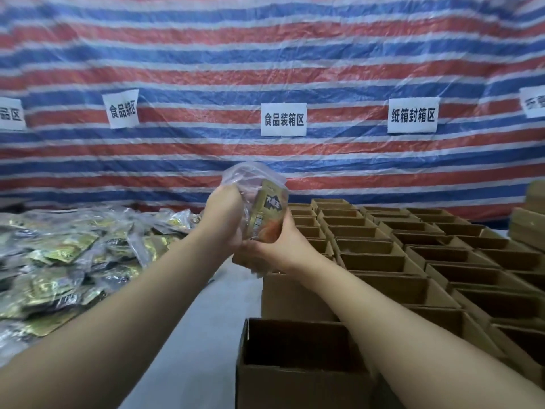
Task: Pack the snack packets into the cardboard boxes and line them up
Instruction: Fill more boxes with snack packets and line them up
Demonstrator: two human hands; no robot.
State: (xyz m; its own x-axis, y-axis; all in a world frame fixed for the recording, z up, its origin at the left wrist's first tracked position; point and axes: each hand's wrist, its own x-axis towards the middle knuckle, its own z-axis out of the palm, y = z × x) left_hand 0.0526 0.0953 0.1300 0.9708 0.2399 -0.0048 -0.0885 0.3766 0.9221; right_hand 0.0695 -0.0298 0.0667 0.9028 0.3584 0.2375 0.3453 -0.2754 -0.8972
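Both my hands hold one snack packet (267,215), gold and orange with a clear plastic top, upright above the table. My left hand (225,215) grips its left side near the top. My right hand (275,245) curls round its lower right edge from below. Just under the hands a small cardboard box (283,293) stands with its opening partly hidden by my right forearm. A nearer open box (298,349) is empty inside. A heap of more snack packets (67,249) covers the table's left side.
Several rows of open cardboard boxes (413,255) fill the right half of the table. A striped red, white and blue tarp (265,69) with white paper signs hangs behind. A strip of grey table (200,326) lies between heap and boxes.
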